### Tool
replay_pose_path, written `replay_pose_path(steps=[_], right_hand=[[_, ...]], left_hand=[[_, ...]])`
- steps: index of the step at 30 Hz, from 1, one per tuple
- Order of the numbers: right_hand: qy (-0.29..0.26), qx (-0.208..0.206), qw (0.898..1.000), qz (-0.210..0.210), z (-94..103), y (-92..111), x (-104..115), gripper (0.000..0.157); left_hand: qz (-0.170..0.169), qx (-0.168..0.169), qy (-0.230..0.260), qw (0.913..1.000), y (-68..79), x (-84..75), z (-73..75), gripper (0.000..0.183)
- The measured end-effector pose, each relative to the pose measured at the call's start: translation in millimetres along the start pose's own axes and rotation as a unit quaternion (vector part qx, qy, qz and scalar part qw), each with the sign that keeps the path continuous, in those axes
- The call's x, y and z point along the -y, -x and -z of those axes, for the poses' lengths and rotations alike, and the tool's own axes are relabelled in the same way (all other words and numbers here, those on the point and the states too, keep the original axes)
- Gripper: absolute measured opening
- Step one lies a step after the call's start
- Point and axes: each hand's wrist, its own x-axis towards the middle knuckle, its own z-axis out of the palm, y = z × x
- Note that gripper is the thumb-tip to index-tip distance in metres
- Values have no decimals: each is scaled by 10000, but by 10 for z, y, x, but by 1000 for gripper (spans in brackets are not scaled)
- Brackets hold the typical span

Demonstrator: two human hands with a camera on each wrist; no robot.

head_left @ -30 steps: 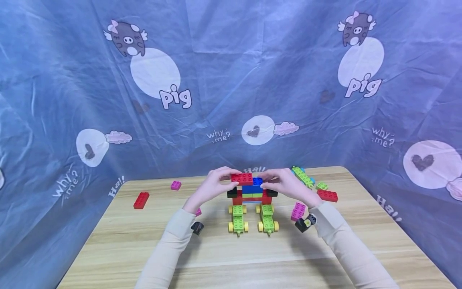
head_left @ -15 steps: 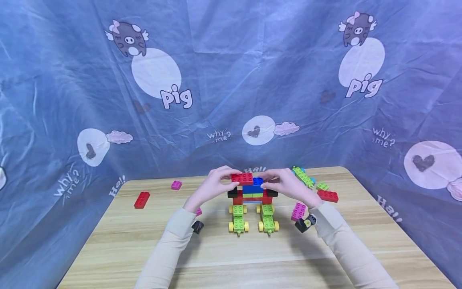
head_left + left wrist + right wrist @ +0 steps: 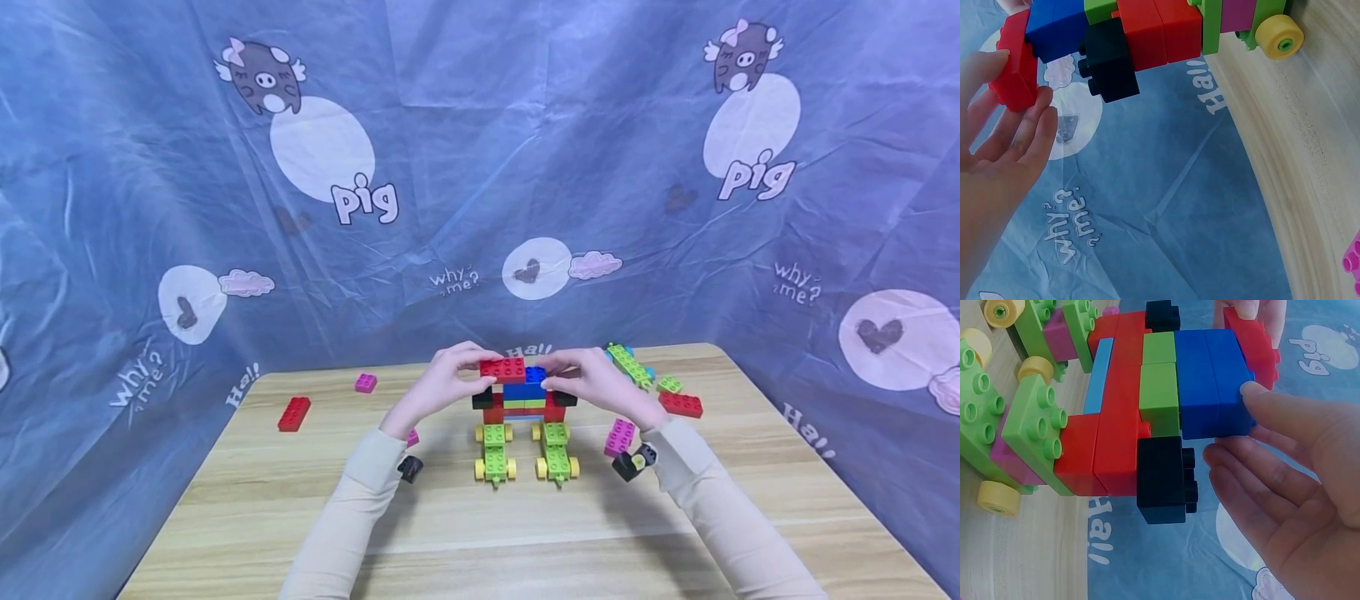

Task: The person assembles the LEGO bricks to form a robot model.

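Note:
A brick-built figure stands mid-table on two lime wheeled bases (image 3: 494, 462) with yellow wheels. Red bricks (image 3: 1119, 412), lime bricks and two layers of blue bricks (image 3: 1210, 384) rise above them, and a black brick (image 3: 1161, 481) juts out on each side. My left hand (image 3: 450, 382) pinches a red brick (image 3: 1017, 62) by its outer end; it lies over the left part of the blue top and overhangs it. My right hand (image 3: 588, 379) holds the right end of the blue bricks, thumb in front and fingers behind, as the right wrist view shows.
Loose on the wooden table (image 3: 480, 550) are a red brick (image 3: 294, 413) and a small magenta brick (image 3: 365, 382) on the left. To the right lie a magenta brick (image 3: 619, 437), another red brick (image 3: 681, 405), a small lime brick (image 3: 670, 384) and a lime wheeled base (image 3: 628, 365). Printed blue cloth (image 3: 465, 167) hangs behind.

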Motion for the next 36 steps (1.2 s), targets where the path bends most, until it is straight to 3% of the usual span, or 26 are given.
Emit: replay_pose_path(steps=[12, 30, 36], right_hand=[[-8, 24, 10000, -40, -1, -2, 1, 37], [-29, -41, 10000, -69, -20, -7, 1, 35], [-72, -52, 9999, -62, -21, -6, 0, 37]], left_hand=[[134, 116, 22, 9998, 1, -14, -1, 33], [-243, 311, -525, 9978, -35, -85, 49, 35], [-533, 265, -864, 9945, -33, -82, 25, 36]])
